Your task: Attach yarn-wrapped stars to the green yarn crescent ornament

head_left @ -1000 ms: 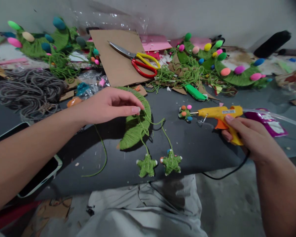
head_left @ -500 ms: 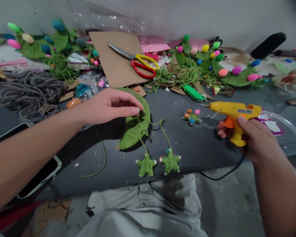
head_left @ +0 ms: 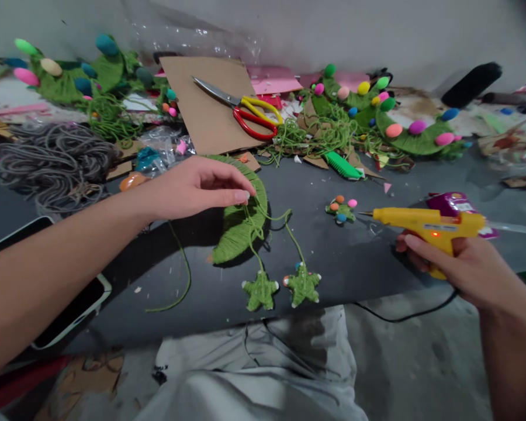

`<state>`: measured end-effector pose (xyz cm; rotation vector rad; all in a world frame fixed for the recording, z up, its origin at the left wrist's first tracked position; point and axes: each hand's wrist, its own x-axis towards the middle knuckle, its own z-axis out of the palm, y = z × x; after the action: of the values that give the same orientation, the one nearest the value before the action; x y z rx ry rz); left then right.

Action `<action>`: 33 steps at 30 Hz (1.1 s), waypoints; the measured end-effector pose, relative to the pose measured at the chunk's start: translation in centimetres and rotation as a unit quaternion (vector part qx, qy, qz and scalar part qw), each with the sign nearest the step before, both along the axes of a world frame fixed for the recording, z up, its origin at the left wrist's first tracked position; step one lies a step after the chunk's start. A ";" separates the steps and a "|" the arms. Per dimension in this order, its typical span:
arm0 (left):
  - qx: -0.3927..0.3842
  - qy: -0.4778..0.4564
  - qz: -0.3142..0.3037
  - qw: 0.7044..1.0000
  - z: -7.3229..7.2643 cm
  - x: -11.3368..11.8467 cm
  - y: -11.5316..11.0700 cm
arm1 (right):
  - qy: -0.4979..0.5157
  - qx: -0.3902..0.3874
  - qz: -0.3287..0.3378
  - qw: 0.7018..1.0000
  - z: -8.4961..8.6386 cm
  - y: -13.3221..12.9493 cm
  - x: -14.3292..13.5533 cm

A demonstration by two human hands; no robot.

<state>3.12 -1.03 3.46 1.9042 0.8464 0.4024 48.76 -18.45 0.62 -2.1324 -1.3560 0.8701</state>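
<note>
My left hand (head_left: 206, 188) pinches green yarn (head_left: 288, 217) over a green yarn-wrapped crescent (head_left: 242, 237). Two green stars with white tips, one on the left (head_left: 260, 291) and one on the right (head_left: 303, 285), lie at the ends of yarn strands near the table's front edge. In my right hand (head_left: 442, 257) is a yellow glue gun (head_left: 425, 221), its red light showing and its nozzle pointing left. Just left of the nozzle lies a small green piece with orange, pink and blue balls (head_left: 341, 210).
Scissors (head_left: 241, 108) rest on cardboard (head_left: 184, 111) at the back. Grey cord (head_left: 56, 164) and a phone (head_left: 76, 310) lie left. Decorated green crescents stand back left (head_left: 65, 85) and back right (head_left: 414, 134). A black cable (head_left: 398, 320) hangs past the front edge.
My right hand has moved right and slightly down with the glue gun, which now points more level. More of the purple packet behind it shows. My left hand has stayed nearly still.
</note>
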 end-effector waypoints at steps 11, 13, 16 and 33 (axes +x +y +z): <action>-0.001 0.001 -0.002 1.000 0.1 0.1 0.0 | -0.005 0.010 0.085 0.996 0.0 0.4 -0.4; -0.003 -0.004 0.004 1.000 -0.1 0.1 0.1 | -0.013 0.017 0.099 0.995 0.3 0.5 -0.7; 0.002 -0.007 0.010 1.000 -0.3 0.1 0.3 | -0.039 0.015 0.117 0.992 0.6 0.6 -1.0; -0.009 -0.009 -0.005 1.000 0.0 0.1 0.0 | -0.089 -0.030 0.096 0.991 1.5 0.7 -1.5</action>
<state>3.26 -1.07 3.43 1.8845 0.8268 0.4030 47.23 -17.73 2.07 -2.1957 -1.6673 0.8158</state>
